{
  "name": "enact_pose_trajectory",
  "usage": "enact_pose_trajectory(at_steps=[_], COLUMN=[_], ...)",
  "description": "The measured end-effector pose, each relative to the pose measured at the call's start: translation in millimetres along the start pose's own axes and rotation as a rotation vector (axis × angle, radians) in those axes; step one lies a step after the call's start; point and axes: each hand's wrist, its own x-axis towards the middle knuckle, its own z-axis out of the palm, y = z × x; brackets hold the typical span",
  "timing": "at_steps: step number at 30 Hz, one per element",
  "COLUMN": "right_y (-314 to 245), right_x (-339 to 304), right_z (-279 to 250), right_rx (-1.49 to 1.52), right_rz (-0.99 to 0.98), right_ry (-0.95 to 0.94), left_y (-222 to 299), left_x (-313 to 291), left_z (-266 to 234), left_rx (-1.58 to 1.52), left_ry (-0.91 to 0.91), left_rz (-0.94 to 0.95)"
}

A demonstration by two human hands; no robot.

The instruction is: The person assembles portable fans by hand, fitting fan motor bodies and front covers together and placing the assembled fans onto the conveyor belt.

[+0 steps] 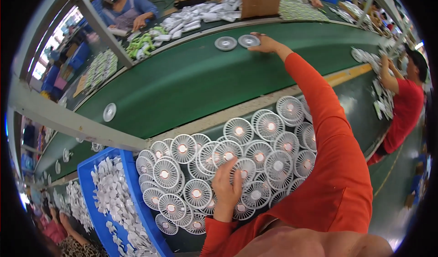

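Observation:
My right arm is stretched far across the green conveyor belt. At its end my right hand point(267, 44) is closed on the right rim of a round white fan grille point(248, 41), thumb on the near side and fingers on the far side. A second round grille point(226, 43) lies on the belt just left of it. Close to my body, my left hand point(226, 186) is open over a pile of white spoked fan grilles point(196, 193), with its fingers against a grille point(227, 152) and thumb apart. Several grilles in the pile have copper-coloured centres.
A blue bin point(137, 197) of small white plastic parts stands left of the pile. The green belt point(182, 93) carries more grilles at left. A grey metal post point(68, 120) crosses the left side. Co-workers sit across the belt and at right, one in a red shirt point(408, 102).

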Motion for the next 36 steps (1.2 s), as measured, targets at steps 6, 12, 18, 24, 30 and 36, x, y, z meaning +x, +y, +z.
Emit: enact_pose_trajectory(at_steps=[6,12,18,24,30,36], right_y=[-22.7,-31.9,-94.4,-41.4,-8.4,-42.8], right_x=[39.8,68.6,62.4,-28.9,-244.0,-353.9], right_z=[68.6,56.9,92.2,17.3,-49.1,-22.5], right_rx=[-0.169,0.15,-0.168,0.107,0.127,0.304], right_rz=[0.372,0.303,0.18,-0.248,0.017,0.034], right_ry=[0.308,0.554,0.325,-0.107,0.101,0.282], left_y=[-2.1,0.3,-2.4,-0.9,-3.1,-3.8], left_x=[-4.1,-0.9,-4.5,0.7,-2.4,-2.1], left_z=[-5.8,-3.8,-3.8,-3.8,3.5,7.5], left_rx=[-0.003,-0.025,-0.002,0.011,0.03,0.081], left_ry=[-0.02,-0.027,-0.063,-0.028,0.009,0.043], left_rz=[-0.08,-0.068,-0.098,-0.015,0.051,0.088])
